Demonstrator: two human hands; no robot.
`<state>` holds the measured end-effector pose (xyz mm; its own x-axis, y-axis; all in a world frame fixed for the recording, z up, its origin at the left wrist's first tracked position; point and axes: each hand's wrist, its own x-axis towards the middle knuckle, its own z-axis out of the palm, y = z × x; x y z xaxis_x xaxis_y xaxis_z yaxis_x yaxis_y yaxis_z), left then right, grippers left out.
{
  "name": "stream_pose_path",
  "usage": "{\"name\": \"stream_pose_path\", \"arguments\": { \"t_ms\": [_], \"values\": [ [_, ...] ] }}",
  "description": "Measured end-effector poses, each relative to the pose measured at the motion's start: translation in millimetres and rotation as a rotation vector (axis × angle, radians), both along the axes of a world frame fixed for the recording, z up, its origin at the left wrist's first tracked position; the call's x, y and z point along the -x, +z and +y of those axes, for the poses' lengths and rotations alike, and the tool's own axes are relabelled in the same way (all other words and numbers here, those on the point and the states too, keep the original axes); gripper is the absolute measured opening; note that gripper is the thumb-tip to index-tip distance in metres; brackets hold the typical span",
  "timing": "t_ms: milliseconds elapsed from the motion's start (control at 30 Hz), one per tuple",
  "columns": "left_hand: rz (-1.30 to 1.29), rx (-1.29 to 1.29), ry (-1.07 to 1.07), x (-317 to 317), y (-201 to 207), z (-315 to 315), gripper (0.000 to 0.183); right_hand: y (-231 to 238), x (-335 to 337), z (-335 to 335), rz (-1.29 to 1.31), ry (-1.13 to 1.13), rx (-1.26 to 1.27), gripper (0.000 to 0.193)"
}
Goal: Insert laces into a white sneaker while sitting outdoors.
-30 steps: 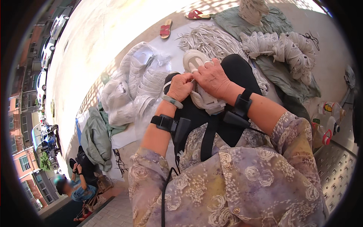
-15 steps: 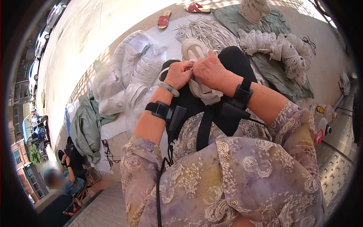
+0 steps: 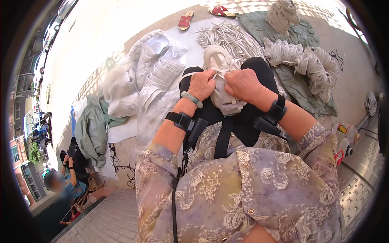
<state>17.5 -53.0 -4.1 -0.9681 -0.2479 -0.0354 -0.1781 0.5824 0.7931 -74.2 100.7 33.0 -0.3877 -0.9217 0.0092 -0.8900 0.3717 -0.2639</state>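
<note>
A pale beige shoe (image 3: pixel 223 96) rests between my knees on my dark-covered lap, its mesh toe pointing away from me. A flat off-white shoelace (image 3: pixel 221 71) lies across its front, tied or crossed over the tongue. My left hand (image 3: pixel 201 84) pinches the lace at the shoe's left side. On the opposite side my right hand (image 3: pixel 245 85) is closed around the other part of the lace. The fingertips of both hands are partly hidden by the knuckles.
Past my knees lies a heap of loose off-white laces (image 3: pixel 231 38). Bundled laces (image 3: pixel 283 52) sit on green cloth (image 3: pixel 298 77) to the right. Plastic-wrapped white stacks (image 3: pixel 150 67) are at the left. Red slippers (image 3: pixel 186 20) lie beyond; another person (image 3: pixel 73 180) sits lower left.
My hands, close together before, have drawn apart to either side of the shoe, with the lace pulled between them. The whole view has shifted slightly.
</note>
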Motion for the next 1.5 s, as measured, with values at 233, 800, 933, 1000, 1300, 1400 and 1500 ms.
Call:
{"name": "stream_pose_path", "arguments": {
  "t_ms": [233, 800, 933, 1000, 1300, 1400, 1500],
  "values": [
    [0.038, 0.110, 0.022, 3.7, 2.2, 5.2, 0.022, -2.6, -1.4, -12.8, 0.081, 0.031, -0.098, 0.013],
    [-0.056, 0.286, 0.095, 0.9, 7.1, 18.2, 0.031, 9.5, 57.7, 352.4, -0.163, -0.263, -0.532, 0.024],
    [-0.045, 0.303, 0.103, 0.0, 10.6, 22.9, 0.031, -16.2, 65.2, 514.0, -0.148, -0.494, -1.028, 0.023],
    [-0.034, 0.315, 0.099, 0.3, 13.8, 23.6, 0.031, -23.5, 59.6, 517.2, -0.103, -0.698, -0.949, 0.026],
    [0.063, 0.158, 0.356, 1.3, 10.5, 7.5, 0.027, 25.5, 27.4, 226.9, -0.972, -0.615, 0.162, 0.006],
    [0.104, 0.192, 0.406, 9.5, 10.1, -6.6, 0.027, 37.7, 25.2, 172.3, -1.257, -0.468, 0.293, 0.013],
    [0.028, 0.053, 0.434, 19.5, 10.3, -12.6, 0.032, 49.7, 25.2, 132.5, -1.409, -0.448, 0.344, 0.018]
  ]
}}
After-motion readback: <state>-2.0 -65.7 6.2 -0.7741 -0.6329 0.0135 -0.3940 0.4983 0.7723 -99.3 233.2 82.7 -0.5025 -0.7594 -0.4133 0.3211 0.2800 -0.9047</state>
